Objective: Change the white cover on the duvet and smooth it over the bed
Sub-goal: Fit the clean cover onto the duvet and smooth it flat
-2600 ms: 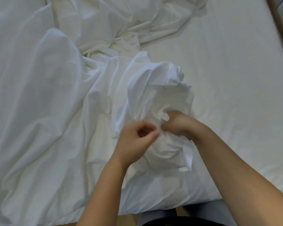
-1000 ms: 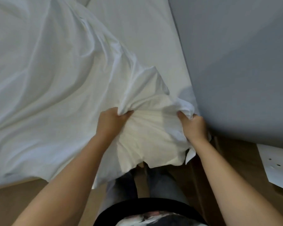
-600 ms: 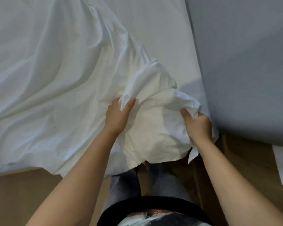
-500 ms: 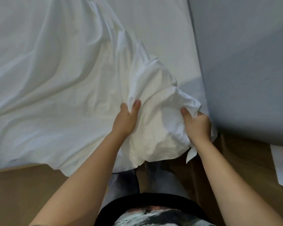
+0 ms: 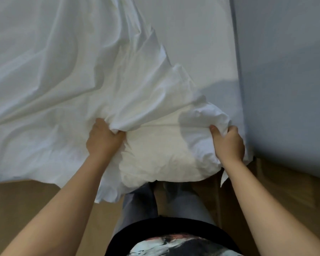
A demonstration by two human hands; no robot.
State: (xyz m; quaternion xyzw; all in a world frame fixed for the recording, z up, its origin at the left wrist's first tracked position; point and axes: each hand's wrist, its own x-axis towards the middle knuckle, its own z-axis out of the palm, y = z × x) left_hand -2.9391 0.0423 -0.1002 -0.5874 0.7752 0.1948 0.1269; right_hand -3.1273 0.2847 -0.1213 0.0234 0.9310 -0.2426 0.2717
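Cover is bunched at the near right corner of the bed, gripped in the curled left hand and right hand; the duvet corner should be seated, then pulled evenly.

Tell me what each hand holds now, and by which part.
Both grip the white cover at its bunched near end: left hand clutches a fold on the left, right hand clutches the gathered corner on the right.
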